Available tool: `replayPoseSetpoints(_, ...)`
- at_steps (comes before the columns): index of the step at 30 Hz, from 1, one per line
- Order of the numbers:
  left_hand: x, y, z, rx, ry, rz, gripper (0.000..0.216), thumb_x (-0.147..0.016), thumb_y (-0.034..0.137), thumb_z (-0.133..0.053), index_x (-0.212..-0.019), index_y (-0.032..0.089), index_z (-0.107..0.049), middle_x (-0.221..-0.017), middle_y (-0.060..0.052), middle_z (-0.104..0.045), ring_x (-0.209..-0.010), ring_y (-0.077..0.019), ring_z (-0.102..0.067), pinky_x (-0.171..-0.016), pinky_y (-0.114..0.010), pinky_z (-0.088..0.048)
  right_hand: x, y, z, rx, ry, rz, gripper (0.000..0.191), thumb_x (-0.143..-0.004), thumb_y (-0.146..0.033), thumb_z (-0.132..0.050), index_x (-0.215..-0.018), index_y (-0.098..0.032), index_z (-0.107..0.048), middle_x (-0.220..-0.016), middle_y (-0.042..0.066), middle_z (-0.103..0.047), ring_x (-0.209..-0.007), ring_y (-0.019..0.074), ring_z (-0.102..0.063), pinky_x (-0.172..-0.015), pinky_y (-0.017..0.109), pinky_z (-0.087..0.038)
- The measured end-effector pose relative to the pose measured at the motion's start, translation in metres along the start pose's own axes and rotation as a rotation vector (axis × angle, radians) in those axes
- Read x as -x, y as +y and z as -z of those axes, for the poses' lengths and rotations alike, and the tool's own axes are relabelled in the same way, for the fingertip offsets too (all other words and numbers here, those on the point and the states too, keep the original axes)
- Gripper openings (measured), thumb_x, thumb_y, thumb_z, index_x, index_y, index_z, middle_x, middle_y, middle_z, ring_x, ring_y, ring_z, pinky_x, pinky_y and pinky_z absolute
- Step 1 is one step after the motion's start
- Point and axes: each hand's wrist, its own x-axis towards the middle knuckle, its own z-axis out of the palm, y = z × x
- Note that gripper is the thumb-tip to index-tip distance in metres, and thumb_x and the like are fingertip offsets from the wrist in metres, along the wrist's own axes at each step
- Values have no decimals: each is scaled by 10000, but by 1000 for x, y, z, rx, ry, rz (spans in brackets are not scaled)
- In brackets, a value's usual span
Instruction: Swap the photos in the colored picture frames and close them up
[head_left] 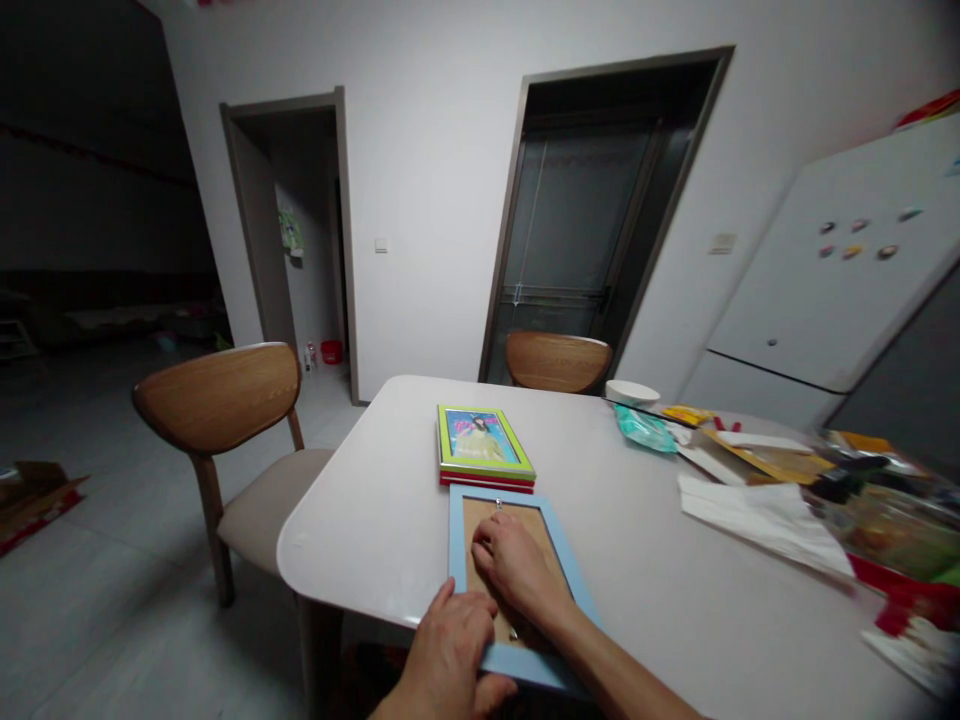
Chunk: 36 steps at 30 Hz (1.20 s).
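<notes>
A light blue picture frame (pixel 577 585) lies face down at the near edge of the white table, its brown backing board (pixel 480 512) showing. My left hand (pixel 454 640) grips the near left corner of it, with the thumb at the near edge. Over the backing board is my right hand (pixel 514 565), its fingers curled together near the left inner edge; what they pinch, if anything, is hidden. A small metal hanger (pixel 498 504) sits at the board's far end. Just beyond lies a stack of frames, a yellow-green picture frame (pixel 486 466) on top of red ones.
The white table (pixel 360 500) has a rounded left corner. To the right lie a white paper sheet (pixel 765 520), a teal packet (pixel 645 428), a white bowl (pixel 632 393) and mixed clutter. Wooden chairs stand at the left (pixel 225 400) and far side (pixel 559 362).
</notes>
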Motion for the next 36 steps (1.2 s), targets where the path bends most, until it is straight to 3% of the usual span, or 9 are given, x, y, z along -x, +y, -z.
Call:
replayPoseSetpoints(4, -2, -1, -1, -11, -15, 8, 406, -530, 241, -712, -877, 179, -512, -1021, -47, -574, -963, -209, -503, -967, -445, -248, 4, 10, 15, -72, -91, 67, 171, -681, -277, -519, -781, -183, -621, -834, 46, -571, -831, 162, -499, -760, 257, -359)
replayPoseSetpoints(11, 0, 3, 3, 10, -3, -7, 408, -575, 235, -686, -934, 175, -500, -1041, -50, -569, -989, -199, -493, -979, -438, -237, 41, 32, 48, -222, -397, 111, 747, -456, -291, -690, -1163, -227, -458, -1254, 76, -373, -1143, 225, -344, -959, 329, -252)
replayPoseSetpoints(18, 0, 8, 6, -5, -12, 7, 399, -562, 208, -687, -915, 166, -506, -1048, -65, -569, -983, -207, -501, -977, -446, -243, 41, 24, 42, -127, -312, 69, 758, -495, -377, -660, -1194, -195, -432, -1250, 108, -402, -1139, 251, -346, -937, 371, -269)
replayPoseSetpoints(26, -2, 9, 6, -25, -3, 14, 405, -583, 199, -652, -951, 189, -483, -1049, -53, -565, -989, -206, -500, -969, -466, -249, 38, 25, 35, -133, -136, 66, 631, -606, -462, -572, -1155, -169, -468, -1150, 104, -483, -1057, 227, -422, -896, 333, -316)
replayPoseSetpoints(31, -2, 5, 2, -8, 4, -9, 392, -558, 183, -661, -910, 193, -490, -1060, -59, -561, -1003, -219, -496, -969, -476, -251, 51, 47, 40, -1, 25, -129, 508, -681, -403, -497, -1127, -161, -478, -1091, 105, -502, -1002, 220, -452, -874, 326, -329)
replayPoseSetpoints(36, -3, 5, 3, 10, 18, 2, 414, -553, 173, -659, -925, 196, -479, -1065, -61, -554, -1012, -223, -489, -971, -489, -237, 58, 69, 39, 89, 3, -253, 470, -737, -348, -403, -1143, -116, -449, -958, 111, -527, -844, 200, -525, -774, 302, -383)
